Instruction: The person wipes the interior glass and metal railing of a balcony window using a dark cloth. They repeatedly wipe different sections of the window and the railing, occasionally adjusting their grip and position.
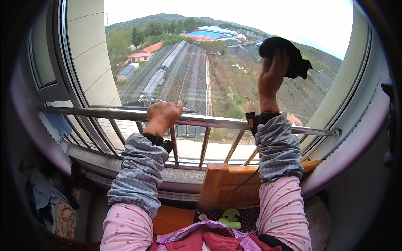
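Observation:
My right hand [272, 75] is raised against the window glass [201, 62] and holds a black cloth [289, 56] pressed to the pane at the upper right. My left hand [163, 115] is closed around the top bar of a metal guard rail [217, 121] that runs across the window at chest height. Both forearms wear grey checked sleeve covers over pink sleeves, with a black band at each wrist.
A stone sill [104, 161] lies under the rail. A wooden headboard [226, 182] stands below the window, with a green soft toy [230, 217] behind it. Clothes are piled [50, 201] at lower left. The window frame [63, 75] curves on both sides.

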The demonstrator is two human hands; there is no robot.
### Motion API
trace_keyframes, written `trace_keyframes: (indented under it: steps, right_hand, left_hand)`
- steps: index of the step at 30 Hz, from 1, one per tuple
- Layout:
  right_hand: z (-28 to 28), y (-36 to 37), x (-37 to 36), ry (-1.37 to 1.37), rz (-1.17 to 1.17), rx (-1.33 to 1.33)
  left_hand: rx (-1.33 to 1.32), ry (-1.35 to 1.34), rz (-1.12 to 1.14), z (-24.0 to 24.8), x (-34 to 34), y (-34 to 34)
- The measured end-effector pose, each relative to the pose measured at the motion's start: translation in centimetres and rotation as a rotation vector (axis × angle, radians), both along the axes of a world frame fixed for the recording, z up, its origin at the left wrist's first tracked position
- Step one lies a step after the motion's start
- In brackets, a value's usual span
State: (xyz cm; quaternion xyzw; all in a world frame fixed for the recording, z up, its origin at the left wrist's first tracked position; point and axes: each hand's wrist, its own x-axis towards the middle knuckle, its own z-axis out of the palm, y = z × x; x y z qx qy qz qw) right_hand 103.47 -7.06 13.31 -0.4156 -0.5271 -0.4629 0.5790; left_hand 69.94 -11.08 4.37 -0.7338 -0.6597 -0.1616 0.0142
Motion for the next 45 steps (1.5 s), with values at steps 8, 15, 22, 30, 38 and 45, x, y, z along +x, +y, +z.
trace_keyframes:
  steps: [8, 15, 22, 30, 38, 45]
  right_hand:
    - [-3.5, -3.1, -8.2, -0.602, 0.147, -0.344]
    - [0.6, -3.4, 11.9, 0.245, -0.079, -0.15]
    - [-3.8, -1.6, -7.6, -0.154, -0.054, -0.308]
    - [0.9, -2.8, -6.5, -0.556, -0.073, -0.404]
    - [10.5, 0.8, 6.4, 0.226, -0.147, -0.077]
    - [0.1, -0.1, -20.1, -0.545, 0.199, -0.267]
  left_hand:
    - [0.05, 0.022, -0.017, 0.2, -0.1, -0.5]
    - [0.06, -0.036, -0.011, -0.3, 0.0, 0.0]
    - [0.068, -0.061, -0.017, -0.3, -0.1, 0.0]
    - [0.078, -0.087, -0.043, -0.5, -0.2, 0.0]
    - [0.052, -0.121, -0.029, -0.1, 0.0, -0.3]
    - [0.163, -0.126, -0.04, -0.9, 0.0, -0.1]
